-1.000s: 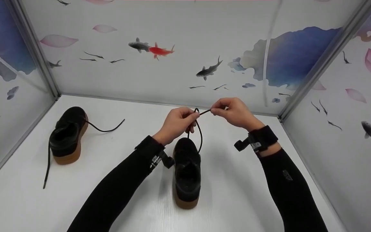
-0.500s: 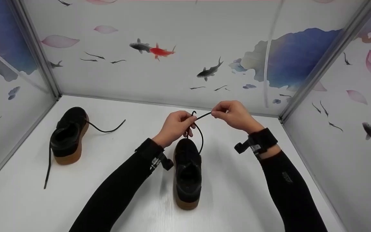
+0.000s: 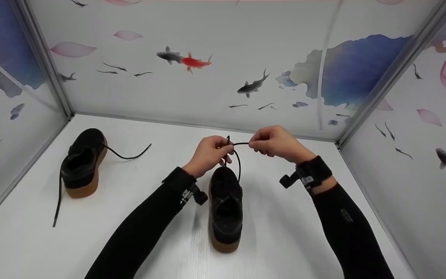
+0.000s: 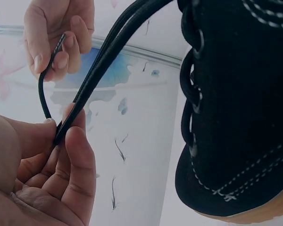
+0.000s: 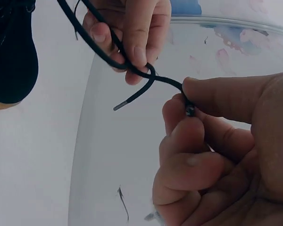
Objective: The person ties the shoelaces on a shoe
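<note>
A black shoe (image 3: 226, 228) with a tan sole stands in the middle of the white table, its toe away from me. Its black shoelaces (image 4: 101, 61) rise from the eyelets to my left hand (image 3: 207, 153), which pinches them between thumb and fingers just above the toe. My right hand (image 3: 279, 145), to the right, pinches the tipped end of one lace (image 5: 172, 82) between thumb and forefinger. That lace spans the short gap between the hands. In the right wrist view, the other lace's tip (image 5: 120, 106) hangs free, crossing it beside my left fingers.
A second black shoe (image 3: 81, 162) stands at the left of the table (image 3: 145, 209), its two lace ends lying loose on either side. White panels with painted fish, petals and blue patches enclose the back (image 3: 207, 97) and both sides.
My right hand has come down and slightly left, toward my left hand. The curled lace above my left fingers now stands as a short upright piece. Both shoes keep their places.
</note>
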{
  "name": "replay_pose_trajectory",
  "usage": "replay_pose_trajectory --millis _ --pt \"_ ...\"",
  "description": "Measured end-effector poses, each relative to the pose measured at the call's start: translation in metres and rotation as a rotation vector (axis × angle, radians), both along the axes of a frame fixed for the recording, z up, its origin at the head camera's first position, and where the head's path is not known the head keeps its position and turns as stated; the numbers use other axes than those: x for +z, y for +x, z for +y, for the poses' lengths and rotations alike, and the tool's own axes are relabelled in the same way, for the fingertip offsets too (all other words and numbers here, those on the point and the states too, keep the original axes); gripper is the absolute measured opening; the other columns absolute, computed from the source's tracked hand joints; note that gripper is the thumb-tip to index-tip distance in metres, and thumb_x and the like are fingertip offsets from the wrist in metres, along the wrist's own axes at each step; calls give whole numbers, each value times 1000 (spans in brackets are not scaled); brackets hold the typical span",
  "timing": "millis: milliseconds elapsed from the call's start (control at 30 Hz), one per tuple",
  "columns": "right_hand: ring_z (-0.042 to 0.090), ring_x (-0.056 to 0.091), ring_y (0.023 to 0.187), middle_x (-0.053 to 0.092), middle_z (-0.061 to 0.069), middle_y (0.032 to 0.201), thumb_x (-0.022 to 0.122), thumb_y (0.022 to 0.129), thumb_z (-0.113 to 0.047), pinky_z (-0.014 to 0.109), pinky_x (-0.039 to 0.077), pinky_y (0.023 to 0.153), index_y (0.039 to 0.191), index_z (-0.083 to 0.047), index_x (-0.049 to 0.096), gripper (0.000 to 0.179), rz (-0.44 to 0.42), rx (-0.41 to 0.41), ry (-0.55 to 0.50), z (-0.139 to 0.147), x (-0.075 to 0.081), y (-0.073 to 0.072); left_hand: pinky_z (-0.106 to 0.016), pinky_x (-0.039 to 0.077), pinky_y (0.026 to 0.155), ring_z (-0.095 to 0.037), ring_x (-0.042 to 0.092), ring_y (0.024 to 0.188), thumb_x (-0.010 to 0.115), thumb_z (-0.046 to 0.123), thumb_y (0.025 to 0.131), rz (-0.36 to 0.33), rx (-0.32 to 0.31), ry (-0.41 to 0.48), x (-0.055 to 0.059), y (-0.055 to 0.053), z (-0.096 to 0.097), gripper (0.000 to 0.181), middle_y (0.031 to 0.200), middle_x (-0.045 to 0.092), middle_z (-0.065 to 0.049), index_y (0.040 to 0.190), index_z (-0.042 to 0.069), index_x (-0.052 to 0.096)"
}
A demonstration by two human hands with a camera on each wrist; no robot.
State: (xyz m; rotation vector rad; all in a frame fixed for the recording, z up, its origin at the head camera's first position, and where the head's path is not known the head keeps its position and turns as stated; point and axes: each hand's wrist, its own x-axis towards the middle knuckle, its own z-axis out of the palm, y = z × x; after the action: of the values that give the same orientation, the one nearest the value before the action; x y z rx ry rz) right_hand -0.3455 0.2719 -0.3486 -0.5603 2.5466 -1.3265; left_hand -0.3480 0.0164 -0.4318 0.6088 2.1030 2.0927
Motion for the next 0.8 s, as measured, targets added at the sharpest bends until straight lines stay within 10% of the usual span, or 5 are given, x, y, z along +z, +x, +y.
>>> replay_pose_trajectory --millis 800 --pt "25 79 75 76 19 92 83 100 -14 41 69 74 107 5 77 21 -246 72 -79 -37 -19 17 -28 63 62 -17 75 77 73 2 104 -3 -2 -16 -6 -4 -5 13 98 79 -13 114 -4 76"
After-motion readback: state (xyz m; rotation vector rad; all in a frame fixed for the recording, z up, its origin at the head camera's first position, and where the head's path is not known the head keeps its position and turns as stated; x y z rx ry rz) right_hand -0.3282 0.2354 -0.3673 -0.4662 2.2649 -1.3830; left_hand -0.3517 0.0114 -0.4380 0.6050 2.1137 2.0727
